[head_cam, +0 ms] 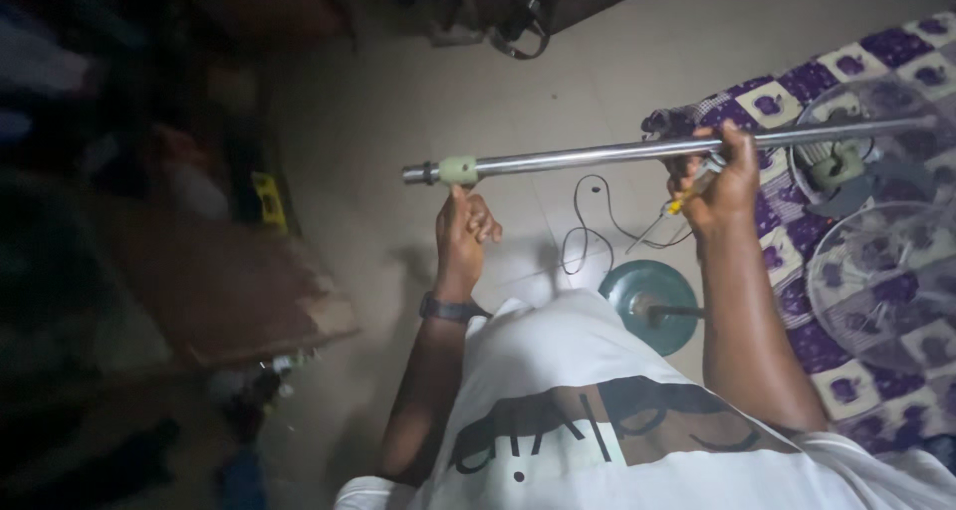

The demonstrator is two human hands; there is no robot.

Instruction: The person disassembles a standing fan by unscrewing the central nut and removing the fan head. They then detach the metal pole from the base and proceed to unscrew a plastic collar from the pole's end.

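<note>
holding the long shiny metal pole (637, 149) level above the pale floor (398, 102), i have my right hand (725, 176) wrapped tight around it along with a yellow-handled screwdriver (681, 204). my left hand (465, 226) is loosely curled, fingertips touching under the pale green plastic collar (459, 170). i judge steadying the pole while working that collar matters most. no containers visible; the round green fan base (637, 293) sits below.

Hands (597, 196) on metal pole (617, 152)
</note>
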